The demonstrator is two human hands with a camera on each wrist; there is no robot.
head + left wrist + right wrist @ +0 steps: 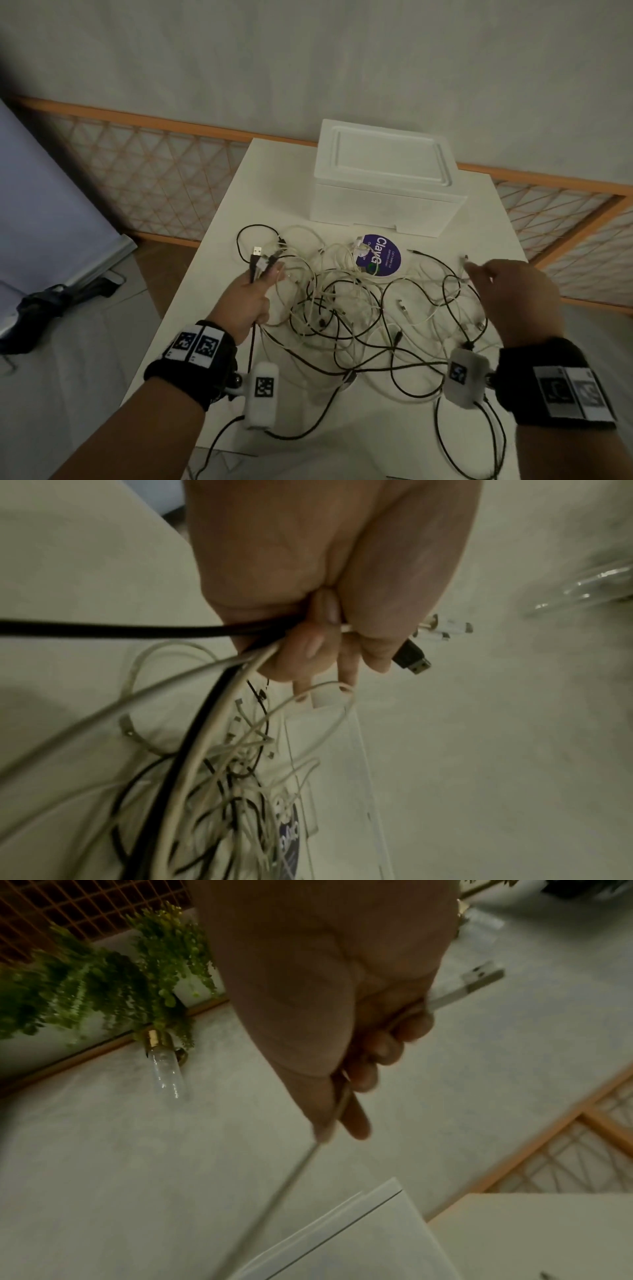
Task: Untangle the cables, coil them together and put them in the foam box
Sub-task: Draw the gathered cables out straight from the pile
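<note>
A tangle of black and white cables (356,308) sprawls over the white table (239,192). My left hand (250,301) grips a bunch of cable ends, their USB plugs (262,262) sticking up past the fingers; the left wrist view shows the same hand (318,631) curled round black and white cords with a black plug (411,660) poking out. My right hand (513,294), over the table's right side, pinches one white cable (308,1153) near its plug (479,978). The white foam box (383,178) stands at the table's far side, lid on.
A round purple sticker (380,255) lies under the cables near the box. An orange lattice screen (154,164) runs behind the table. A hanging green plant (103,982) and glass tube (166,1066) show on the wall. Dark cloth (51,301) lies on the floor at left.
</note>
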